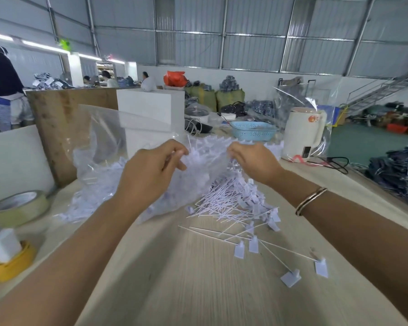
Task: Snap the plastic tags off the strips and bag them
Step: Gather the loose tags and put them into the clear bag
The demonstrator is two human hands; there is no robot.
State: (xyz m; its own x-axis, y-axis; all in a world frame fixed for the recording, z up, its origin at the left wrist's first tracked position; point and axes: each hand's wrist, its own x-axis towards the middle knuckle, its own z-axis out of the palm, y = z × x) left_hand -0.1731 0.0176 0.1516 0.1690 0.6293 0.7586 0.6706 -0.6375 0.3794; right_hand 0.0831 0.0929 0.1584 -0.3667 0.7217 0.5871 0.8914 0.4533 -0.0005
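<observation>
My left hand (151,168) and my right hand (254,161) are raised above the table and together hold a strip of white plastic tags (207,149), each pinching one end. Below the strip lies a heap of loose white tags with thin stems (236,203), spreading toward me; three stray tags (290,277) lie nearer the front right. A clear plastic bag (99,161) with white tags inside stands open at the left behind my left hand.
The wooden table (198,278) carries a roll of tape (17,208) and a yellow tape dispenser (7,260) at the left. Behind stand a white box (151,109), a blue basket (253,130) and a white kettle (302,135). People work at far tables.
</observation>
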